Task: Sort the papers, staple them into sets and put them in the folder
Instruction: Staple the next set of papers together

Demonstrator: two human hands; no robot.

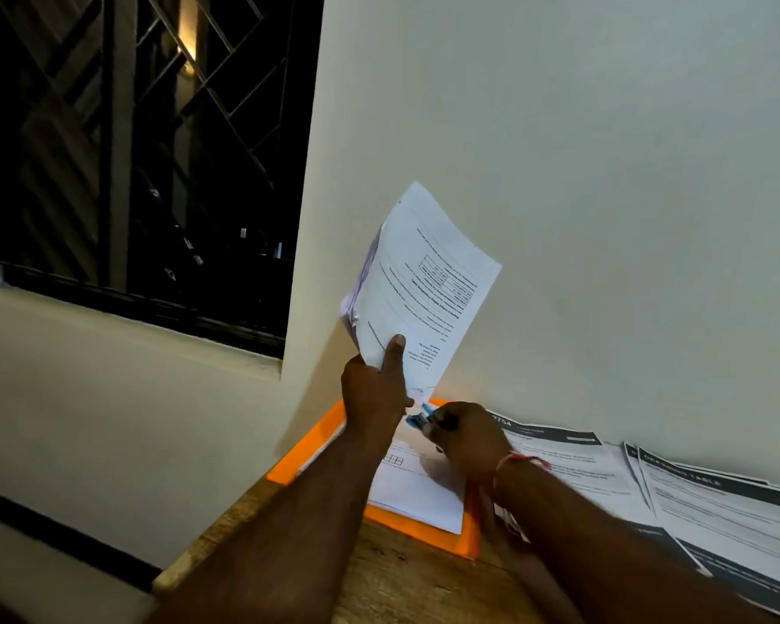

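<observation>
My left hand (374, 389) grips a set of white printed papers (424, 290) near its lower corner and holds it upright against the wall, thumb on the front sheet. Just right of it, my right hand (464, 436) grips a small blue stapler (419, 420) at the bottom corner of that set. Below both hands an orange folder (316, 448) lies open on the wooden table (379, 574), with a white sheet (419, 493) lying in it.
More printed papers (573, 461) with dark headers lie on the table at the right, another overlapping pile (730, 511) beyond them. A pale wall stands right behind the table. A dark barred window (145, 164) is at the left. The table's left edge is close to the folder.
</observation>
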